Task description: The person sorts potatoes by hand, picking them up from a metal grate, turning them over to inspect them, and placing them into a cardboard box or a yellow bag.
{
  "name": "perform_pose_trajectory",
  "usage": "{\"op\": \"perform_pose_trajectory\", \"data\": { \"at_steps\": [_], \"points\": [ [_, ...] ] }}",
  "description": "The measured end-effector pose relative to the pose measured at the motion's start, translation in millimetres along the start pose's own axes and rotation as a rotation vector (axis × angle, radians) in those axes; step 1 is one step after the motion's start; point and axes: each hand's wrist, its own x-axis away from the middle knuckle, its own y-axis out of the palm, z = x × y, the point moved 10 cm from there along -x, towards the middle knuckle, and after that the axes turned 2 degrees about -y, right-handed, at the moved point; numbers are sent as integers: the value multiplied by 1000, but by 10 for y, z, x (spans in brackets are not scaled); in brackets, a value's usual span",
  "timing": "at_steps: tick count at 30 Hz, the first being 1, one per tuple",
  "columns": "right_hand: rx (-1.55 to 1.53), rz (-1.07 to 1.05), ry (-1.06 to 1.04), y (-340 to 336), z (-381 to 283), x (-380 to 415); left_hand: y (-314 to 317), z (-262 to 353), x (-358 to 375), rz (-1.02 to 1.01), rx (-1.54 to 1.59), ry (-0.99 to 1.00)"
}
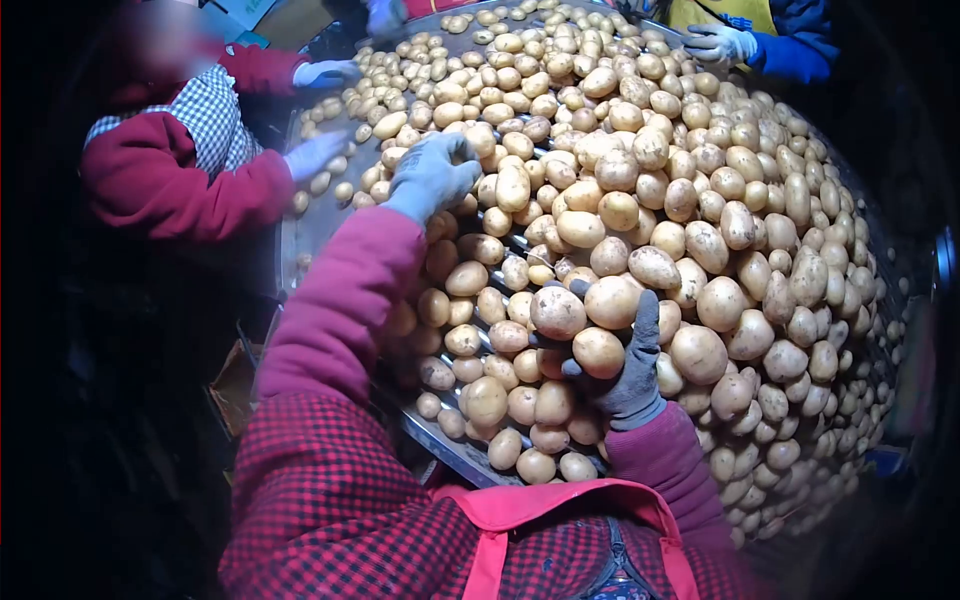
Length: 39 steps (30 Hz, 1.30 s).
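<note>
My right hand (635,375), in a grey glove, cups potatoes near the front of the heap. A round potato (598,352) rests against the palm, with a brown-flecked potato (557,312) and a paler potato (612,303) in front of it. Dark gloved fingertips show around them. Farther forward and to the left, my left hand (432,176) is over the heap with its fingers bent and thumb apart. No potato shows in its grasp; a potato (480,139) lies right beside its fingertips.
Potatoes (740,225) of mixed sizes cover the sorting surface, heaped highest at the right. Its metal edge (455,450) runs close to my body. At the left, a co-worker's gloved hands (315,155) reach over small potatoes. Another co-worker's gloved hand (720,44) is at the far side.
</note>
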Motion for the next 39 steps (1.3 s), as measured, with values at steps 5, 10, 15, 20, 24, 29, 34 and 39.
{"op": "perform_pose_trajectory", "data": {
  "at_steps": [5,10,15,20,24,29,34,39],
  "points": [
    [-682,-86,202,166,-77,-29,361,424,45,-208,-475,137],
    [-481,-93,79,127,-46,-54,563,734,157,-252,-447,77],
    [-167,-188,-63,52,15,-57,650,698,416,-19,-326,278],
    [-835,-13,147,92,121,-52,674,751,230,-182,-323,206],
    [-754,37,152,102,98,-69,580,560,195,-158,-243,209],
    [-908,-108,208,292,-141,-23,111,177,162,-134,-335,130],
    [-535,-93,90,180,-145,-70,322,58,-421,-351,-373,108],
    [23,-64,76,192,-253,-77,363,104,-275,-483,-39,124]
  ]
}}
